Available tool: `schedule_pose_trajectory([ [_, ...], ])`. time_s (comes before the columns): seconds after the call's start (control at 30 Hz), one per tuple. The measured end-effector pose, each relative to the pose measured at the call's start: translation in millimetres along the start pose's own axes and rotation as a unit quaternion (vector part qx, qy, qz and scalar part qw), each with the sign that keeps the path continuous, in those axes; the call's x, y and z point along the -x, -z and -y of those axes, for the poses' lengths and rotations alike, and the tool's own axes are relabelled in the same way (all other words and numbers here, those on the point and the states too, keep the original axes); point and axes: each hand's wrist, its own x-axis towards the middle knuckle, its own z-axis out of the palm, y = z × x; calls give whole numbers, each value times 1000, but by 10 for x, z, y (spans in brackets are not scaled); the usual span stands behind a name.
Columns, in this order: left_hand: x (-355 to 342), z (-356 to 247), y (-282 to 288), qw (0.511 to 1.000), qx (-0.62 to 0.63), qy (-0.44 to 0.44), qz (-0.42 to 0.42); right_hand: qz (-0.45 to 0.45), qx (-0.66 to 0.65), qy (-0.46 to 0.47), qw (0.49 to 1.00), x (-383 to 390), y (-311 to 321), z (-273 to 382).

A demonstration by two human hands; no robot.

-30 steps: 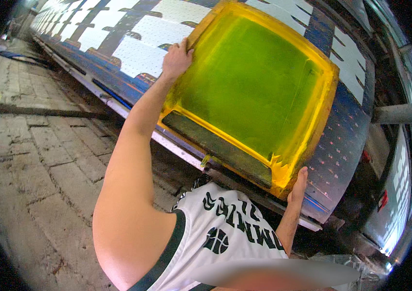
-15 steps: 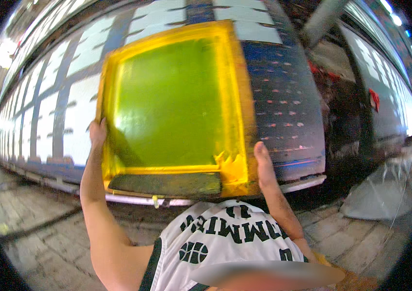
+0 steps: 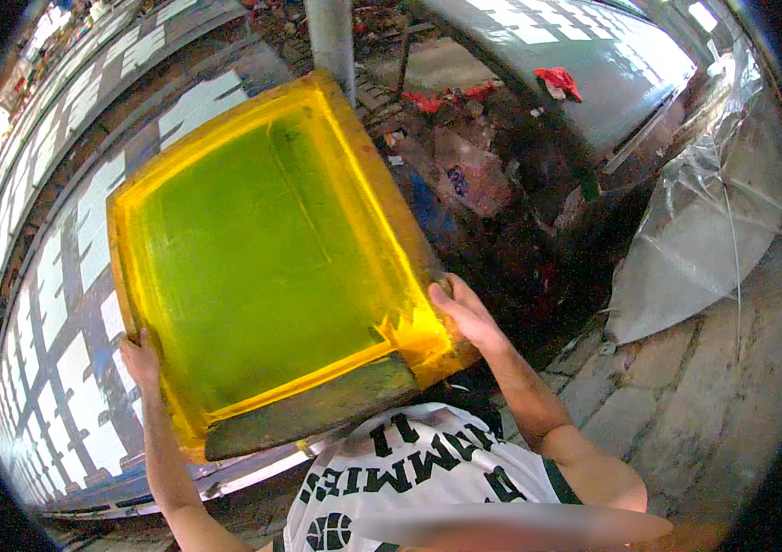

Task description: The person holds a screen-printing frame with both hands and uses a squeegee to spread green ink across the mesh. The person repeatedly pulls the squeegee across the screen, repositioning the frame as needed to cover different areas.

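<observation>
I hold a large screen printing frame (image 3: 253,267) with both hands, tilted in front of my body. Its mesh is green, and yellow borders run around it along the wooden rim. On the left side my left hand (image 3: 140,363) is closed around the edge. My right hand (image 3: 466,317) grips the opposite side near the close corner, its thumb on top and its other fingers mostly hidden. A dark, stained strip (image 3: 317,409) lies along the frame's near edge. The frame hides part of the long table below it.
White rectangular pieces (image 3: 82,405) lie in rows on the long table at left. A grey pole (image 3: 330,41) rises beyond the frame. Litter (image 3: 474,175) fills the dark gap before a second table (image 3: 602,101) with a red cloth (image 3: 558,85). Clear plastic sheeting (image 3: 685,239) stands at right above paving.
The view has swung to the right, bringing the gap, second table and plastic sheeting further in. The frame has turned and moved away from the printed rows, still in both hands.
</observation>
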Motion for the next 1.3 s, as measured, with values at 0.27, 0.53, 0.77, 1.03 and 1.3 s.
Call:
schedule_pose_trajectory([
  [0.27, 419, -2888, -217, 993, 0, -83, 80, -93, 43, 90, 991, -12, 2511, -172],
  [0.53, 6, -4336, -718, 990, 45, -104, 86, -202, 76, 16, 976, 260, 3474, -614],
  [0.77, -346, -5234, -762, 980, 91, -145, 104, -267, 107, -7, 958, 326, 3747, -871],
  [1.03, -303, -6104, -1058, 950, 216, -177, 141, -269, 76, -8, 960, 113, 4451, -963],
  [1.3, -73, -6498, -1231, 964, 227, -95, 98, -242, 129, -1, 962, -968, 5500, -713],
])
